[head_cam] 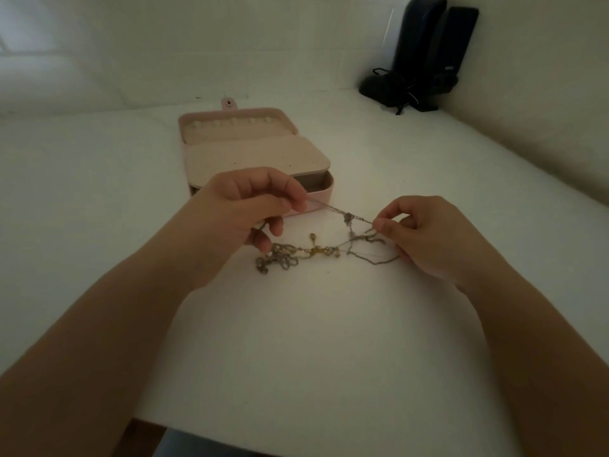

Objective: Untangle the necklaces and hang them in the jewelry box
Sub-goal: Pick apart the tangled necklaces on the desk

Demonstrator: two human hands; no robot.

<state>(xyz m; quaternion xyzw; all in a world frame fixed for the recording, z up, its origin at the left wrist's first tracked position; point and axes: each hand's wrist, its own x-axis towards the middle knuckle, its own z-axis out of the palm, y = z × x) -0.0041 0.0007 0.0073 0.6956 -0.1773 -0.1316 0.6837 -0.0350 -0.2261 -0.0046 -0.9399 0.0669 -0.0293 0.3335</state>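
Note:
A tangle of thin necklaces (296,253), silver and gold, lies on the white table (313,341) between my hands. My left hand (245,209) pinches one chain strand between thumb and forefinger. My right hand (425,234) pinches the same strand's other side, so it runs taut between them with a small knot (347,219) in the middle. Loose loops hang and rest on the table below. The pink jewelry box (257,153) stands open behind my left hand, a row of hooks (232,122) showing in its lid.
Black objects with a cord (418,61) stand in the far right corner against the wall. The table's near edge (148,422) runs below my forearms. White walls close the table at the back and right.

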